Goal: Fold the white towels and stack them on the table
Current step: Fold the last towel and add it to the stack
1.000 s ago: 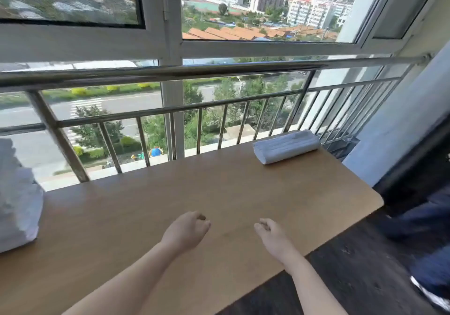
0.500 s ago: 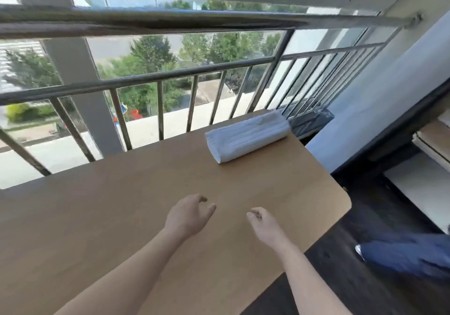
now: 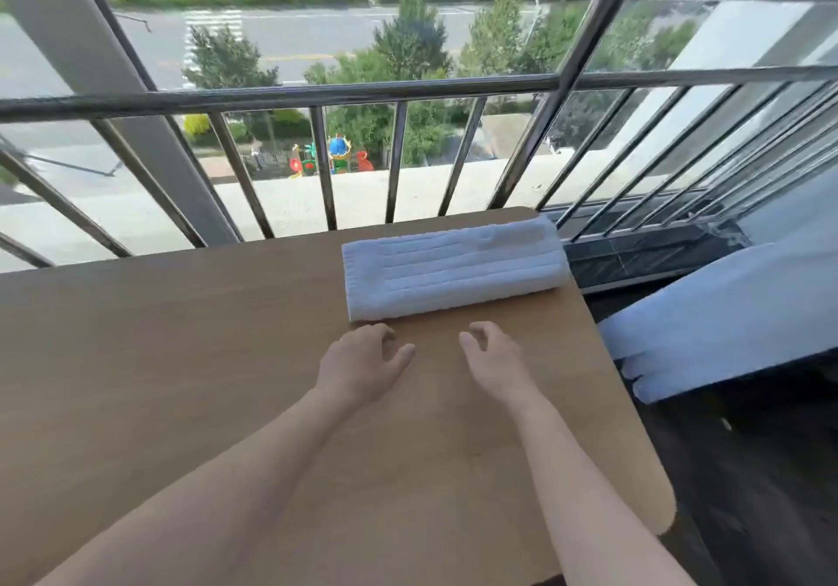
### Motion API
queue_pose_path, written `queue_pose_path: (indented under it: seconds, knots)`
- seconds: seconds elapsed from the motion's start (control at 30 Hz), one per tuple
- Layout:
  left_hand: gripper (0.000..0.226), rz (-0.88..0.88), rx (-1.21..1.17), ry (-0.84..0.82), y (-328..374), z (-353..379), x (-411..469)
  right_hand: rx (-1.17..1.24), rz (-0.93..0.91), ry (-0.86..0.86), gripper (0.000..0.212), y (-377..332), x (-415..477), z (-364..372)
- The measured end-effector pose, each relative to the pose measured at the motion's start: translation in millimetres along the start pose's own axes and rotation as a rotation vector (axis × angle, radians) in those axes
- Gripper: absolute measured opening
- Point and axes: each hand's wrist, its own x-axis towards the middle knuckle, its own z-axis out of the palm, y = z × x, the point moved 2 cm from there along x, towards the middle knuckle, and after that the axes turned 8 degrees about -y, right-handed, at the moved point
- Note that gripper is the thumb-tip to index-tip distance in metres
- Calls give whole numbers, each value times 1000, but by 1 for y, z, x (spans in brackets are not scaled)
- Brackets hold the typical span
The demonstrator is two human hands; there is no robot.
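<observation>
Indoors, wood table (image 3: 136, 359) by railing (image 3: 317, 92); left hand (image 3: 358, 369), right hand (image 3: 495, 359) loosely curled, empty.

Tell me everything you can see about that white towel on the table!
The white towel is folded into a long, thick bundle. Its cloth looks soft, with raised ribs running along its length. It lies flat at the far right corner of the wooden table, close to the metal railing. The left hand and right hand hover just short of its near edge, fingers loosely curled; neither grips it.
</observation>
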Motion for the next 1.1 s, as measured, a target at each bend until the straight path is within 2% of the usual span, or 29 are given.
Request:
queue_pose_path:
  seconds: [0.23,0.37,0.47,0.57,0.73,0.93,1.1]
  knots:
    - [53,-139,-258,25,57,28,31,109,11,-17,44,30,44,-59]
    - [55,-338,-502,48,62,31,51,166,47,43,36,32,72,-70]
    - [66,-446,-691,80,59,34,58,446,119,107,50,30,83,-69]
    - [69,-564,-952,167,58,36,64,747,239,110,52,27,91,-65]
    - [67,-712,-1331,292,65,38,75,961,337,106,53,19,109,-60]
    - [63,-670,-1575,327,66,40,93,1146,326,64,43,14,121,-53]
    - [55,-571,-1682,373,62,33,100,1304,259,22,62,3,118,-52]
